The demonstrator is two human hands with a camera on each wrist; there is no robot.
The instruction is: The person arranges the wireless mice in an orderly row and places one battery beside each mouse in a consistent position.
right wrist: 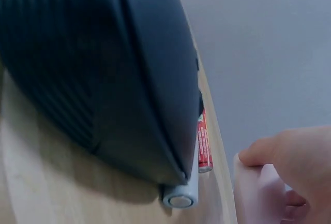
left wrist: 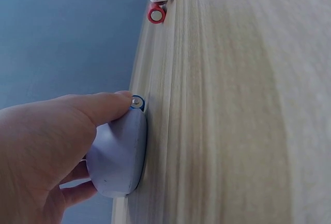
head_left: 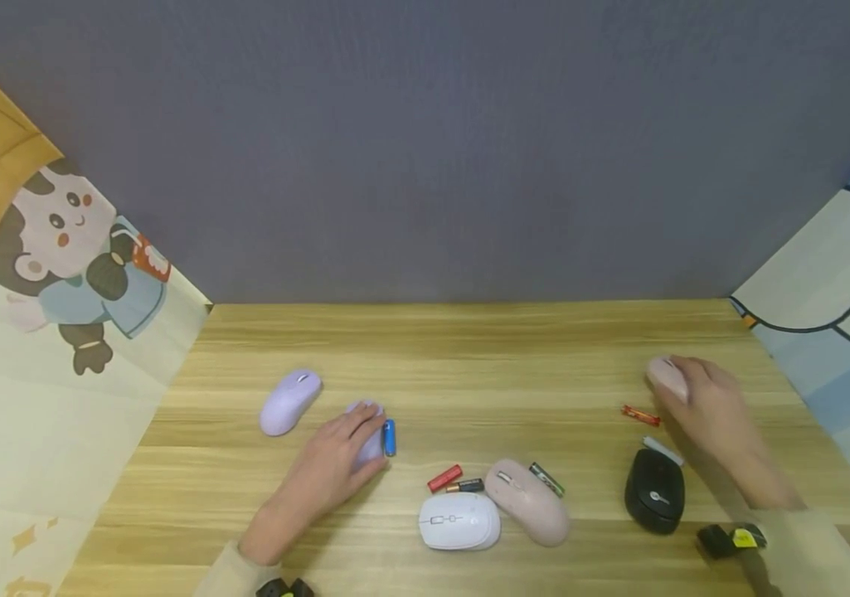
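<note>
My left hand [head_left: 331, 460] lies over a light purple mouse [head_left: 369, 448], its fingers and thumb holding the sides. A blue battery [head_left: 390, 438] is right beside that mouse; in the left wrist view the thumb tip overlaps the end of the battery [left wrist: 137, 102]. At the far right my right hand [head_left: 716, 410] grips a pale pink mouse [head_left: 667, 378], with the thumb along its near side. The right wrist view catches only part of this mouse [right wrist: 251, 190]. A red battery [head_left: 641, 415] lies just below it on the wooden table [head_left: 499, 356].
Another purple mouse [head_left: 290, 402] sits at the left. Front middle hold a white mouse [head_left: 459, 521], a larger pink mouse [head_left: 527, 502], a red battery [head_left: 444, 478], a black one [head_left: 465, 486] and a green one [head_left: 547, 479]. A black mouse [head_left: 654, 492] touches a whitish battery [head_left: 663, 450] near my right wrist.
</note>
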